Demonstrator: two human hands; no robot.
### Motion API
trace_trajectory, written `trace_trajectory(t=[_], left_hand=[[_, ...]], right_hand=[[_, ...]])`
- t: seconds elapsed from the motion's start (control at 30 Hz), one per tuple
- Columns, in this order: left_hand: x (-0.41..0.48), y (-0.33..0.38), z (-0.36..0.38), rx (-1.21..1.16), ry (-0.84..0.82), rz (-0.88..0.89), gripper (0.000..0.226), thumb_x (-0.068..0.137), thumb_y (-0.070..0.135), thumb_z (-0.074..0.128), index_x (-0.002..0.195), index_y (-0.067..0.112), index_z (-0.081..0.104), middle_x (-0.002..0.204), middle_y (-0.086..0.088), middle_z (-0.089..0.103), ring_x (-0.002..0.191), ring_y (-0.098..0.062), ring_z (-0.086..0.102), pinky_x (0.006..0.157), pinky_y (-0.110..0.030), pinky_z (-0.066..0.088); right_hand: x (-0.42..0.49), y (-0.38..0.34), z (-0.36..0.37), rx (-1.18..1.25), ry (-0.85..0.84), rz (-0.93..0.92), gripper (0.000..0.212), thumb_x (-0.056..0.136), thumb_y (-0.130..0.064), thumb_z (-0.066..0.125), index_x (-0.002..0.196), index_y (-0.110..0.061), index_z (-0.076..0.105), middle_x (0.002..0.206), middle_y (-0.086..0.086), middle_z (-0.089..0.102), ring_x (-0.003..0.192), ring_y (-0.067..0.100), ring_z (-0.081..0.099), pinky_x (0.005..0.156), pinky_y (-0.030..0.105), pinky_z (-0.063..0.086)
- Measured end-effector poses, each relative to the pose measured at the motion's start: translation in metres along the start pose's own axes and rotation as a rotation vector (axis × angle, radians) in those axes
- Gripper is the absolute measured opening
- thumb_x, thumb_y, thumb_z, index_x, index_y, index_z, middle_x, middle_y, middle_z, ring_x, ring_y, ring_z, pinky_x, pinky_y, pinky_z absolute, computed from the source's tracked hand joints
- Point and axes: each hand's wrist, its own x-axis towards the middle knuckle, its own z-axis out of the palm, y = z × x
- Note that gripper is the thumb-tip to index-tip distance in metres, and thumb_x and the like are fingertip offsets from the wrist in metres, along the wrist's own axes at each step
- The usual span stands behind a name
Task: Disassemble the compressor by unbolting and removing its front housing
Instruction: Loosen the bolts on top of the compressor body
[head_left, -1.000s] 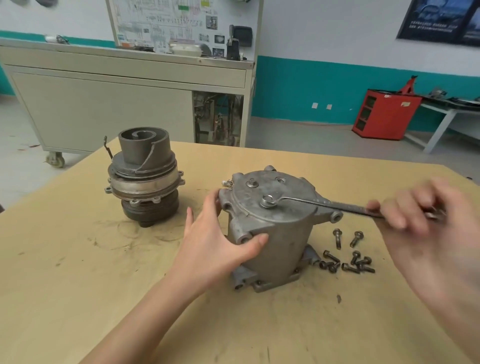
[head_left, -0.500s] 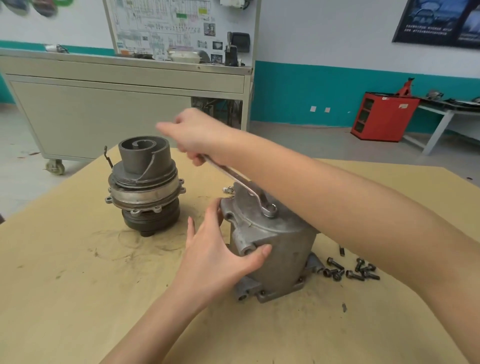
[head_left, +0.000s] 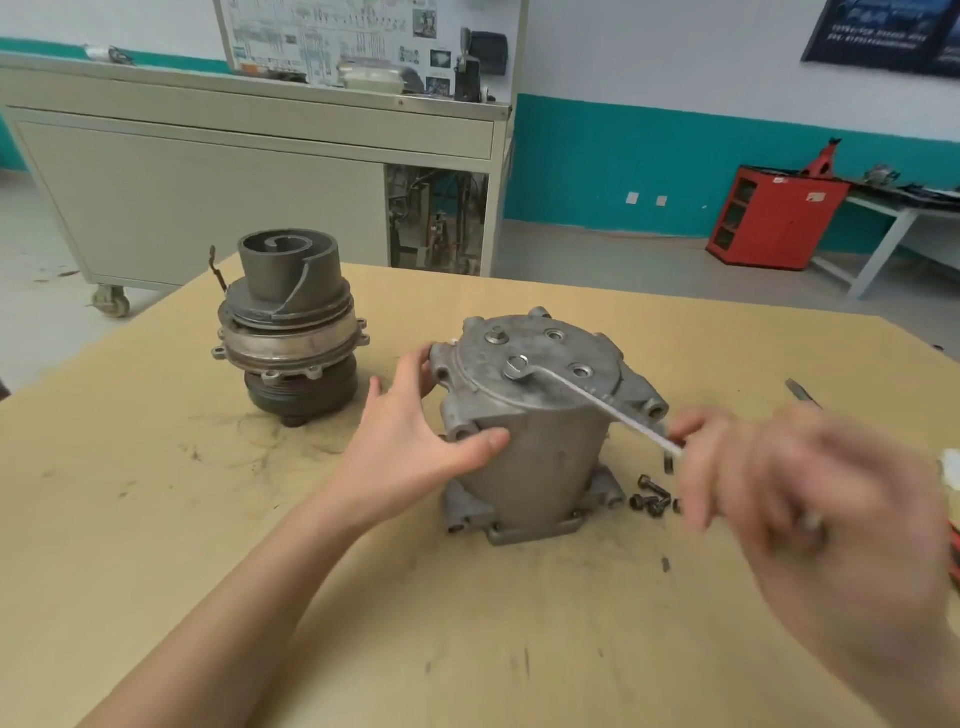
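Note:
The grey aluminium compressor housing (head_left: 540, 447) stands upright on the cardboard-covered table (head_left: 156, 545). My left hand (head_left: 410, 441) presses against its left side, fingers spread, thumb on the body. A ring spanner (head_left: 582, 392) sits on a bolt (head_left: 514, 368) on the housing's top face. My right hand (head_left: 769, 478), blurred by motion, grips the spanner's handle to the right of the housing. The removed scroll and pulley assembly (head_left: 291, 332) stands at the left.
Several loose black bolts (head_left: 649, 499) lie on the table right of the housing. A thin tool (head_left: 802, 392) lies near the right edge. A wheeled grey cabinet (head_left: 208, 176) and a red stand (head_left: 774, 218) are behind the table.
My right hand has swung the spanner around the bolt, from the far left over the housing back to the near right. The left hand has stayed on the housing.

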Motion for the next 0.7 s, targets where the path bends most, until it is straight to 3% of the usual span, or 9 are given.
trace_trajectory(t=[0.1,0.17,0.23,0.33,0.43,0.57,0.7], left_hand=[[0.002,0.0,-0.003,-0.037,-0.036,0.008,0.089,0.049,0.069,0.063,0.126,0.04,0.029,0.116,0.04,0.04,0.104,0.036,0.031,0.119,-0.048,0.019],[0.001,0.0,-0.003,-0.054,-0.039,0.005,0.091,0.049,0.069,0.063,0.128,0.038,0.031,0.121,0.033,0.047,0.113,0.026,0.039,0.119,-0.048,0.019],[0.001,0.0,-0.003,-0.055,-0.02,-0.015,0.099,0.05,0.069,0.063,0.136,0.031,0.033,0.131,0.018,0.052,0.127,0.006,0.044,0.118,-0.049,0.02],[0.0,0.0,-0.003,-0.058,-0.02,-0.02,0.108,0.051,0.07,0.063,0.144,0.026,0.029,0.137,0.012,0.05,0.133,-0.006,0.042,0.118,-0.049,0.021],[-0.001,0.001,-0.003,-0.068,-0.033,-0.021,0.105,0.052,0.069,0.062,0.143,0.028,0.028,0.136,0.013,0.049,0.133,-0.006,0.041,0.118,-0.05,0.021],[-0.001,0.0,-0.002,-0.071,-0.026,-0.029,0.102,0.052,0.068,0.061,0.141,0.029,0.029,0.139,0.01,0.049,0.134,-0.009,0.042,0.117,-0.051,0.022],[0.0,0.0,0.0,-0.044,-0.029,-0.033,0.087,0.052,0.067,0.06,0.127,0.043,0.024,0.123,0.022,0.047,0.131,-0.009,0.043,0.116,-0.052,0.024]], right_hand=[[0.033,0.013,-0.027,0.412,0.297,0.335,0.041,0.097,-0.024,0.041,0.057,-0.023,0.052,0.042,-0.007,0.037,0.046,0.014,0.047,0.069,0.025,0.055],[0.077,0.037,-0.035,0.498,0.507,0.539,0.033,0.101,-0.027,0.039,0.072,-0.017,0.049,0.041,-0.006,0.033,0.04,0.012,0.042,0.057,0.024,0.054],[0.125,0.062,-0.026,0.471,0.553,0.696,0.027,0.103,-0.021,0.038,0.078,-0.013,0.042,0.039,-0.005,0.033,0.031,0.011,0.036,0.045,0.018,0.047],[0.183,0.082,0.009,0.285,0.371,0.898,0.029,0.103,-0.014,0.037,0.075,-0.009,0.043,0.05,-0.002,0.035,0.026,0.008,0.031,0.035,0.015,0.038],[0.215,0.084,0.064,0.03,0.111,0.92,0.025,0.102,-0.009,0.039,0.078,-0.004,0.046,0.057,-0.002,0.033,0.033,0.006,0.029,0.032,0.015,0.033],[0.22,0.061,0.138,-0.242,-0.178,0.799,0.03,0.099,-0.005,0.036,0.071,-0.007,0.043,0.058,0.001,0.033,0.043,0.009,0.024,0.034,0.014,0.023],[0.191,0.025,0.186,-0.504,-0.428,0.439,0.029,0.097,-0.017,0.041,0.068,-0.012,0.04,0.057,0.002,0.039,0.043,0.014,0.033,0.036,0.016,0.026]])
